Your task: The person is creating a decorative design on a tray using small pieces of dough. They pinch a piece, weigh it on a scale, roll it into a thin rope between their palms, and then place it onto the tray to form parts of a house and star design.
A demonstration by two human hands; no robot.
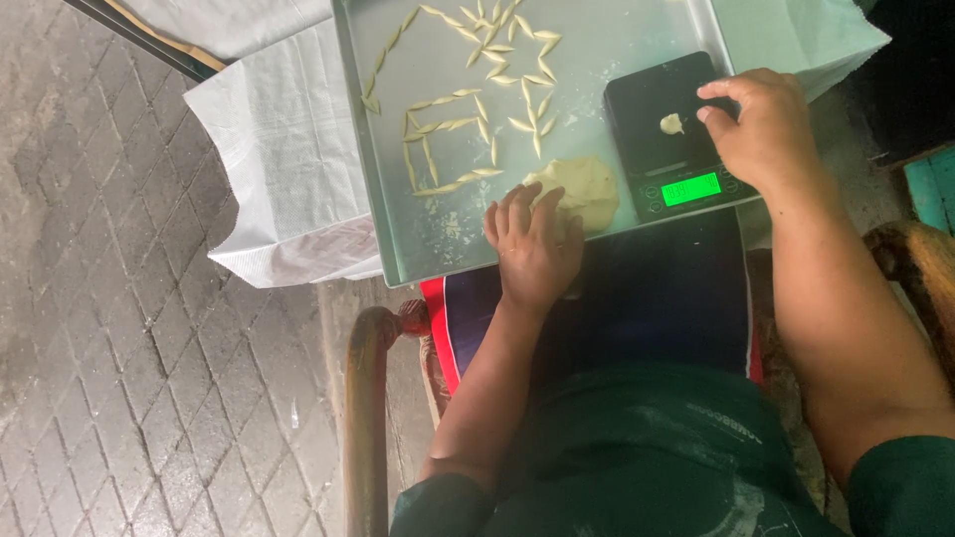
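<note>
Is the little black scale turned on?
On. The scale's screen glows bright green, with a small dough piece on its top.

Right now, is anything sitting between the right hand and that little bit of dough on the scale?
Nothing visible. The right hand rests at the edge of the black scale, and the small dough piece lies on bare platform just beside its fingertips.

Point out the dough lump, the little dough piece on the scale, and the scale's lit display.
dough lump (pixel 587 187), head view, its bare right half.
small dough piece (pixel 672 123), head view, its middle.
scale display (pixel 690 188), head view, centre of the green screen.
</note>
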